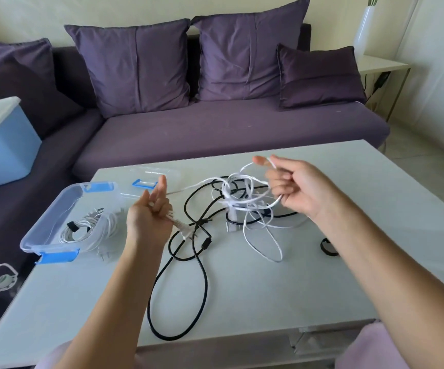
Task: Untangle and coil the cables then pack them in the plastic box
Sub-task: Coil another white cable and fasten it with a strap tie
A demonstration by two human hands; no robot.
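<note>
The left hand (150,213) pinches the white cable (238,202) by its plug (183,230), the right hand (294,186) grips its loops; pulling apart may cinch it round the black cable (205,280).

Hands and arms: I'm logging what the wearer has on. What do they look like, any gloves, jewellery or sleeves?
The left hand and right hand are bare: no gloves, rings or watch visible. The forearms are unsleeved to the frame's edge. Pale pink fabric shows at the bottom; sleeve or other clothing, I cannot tell.
</note>
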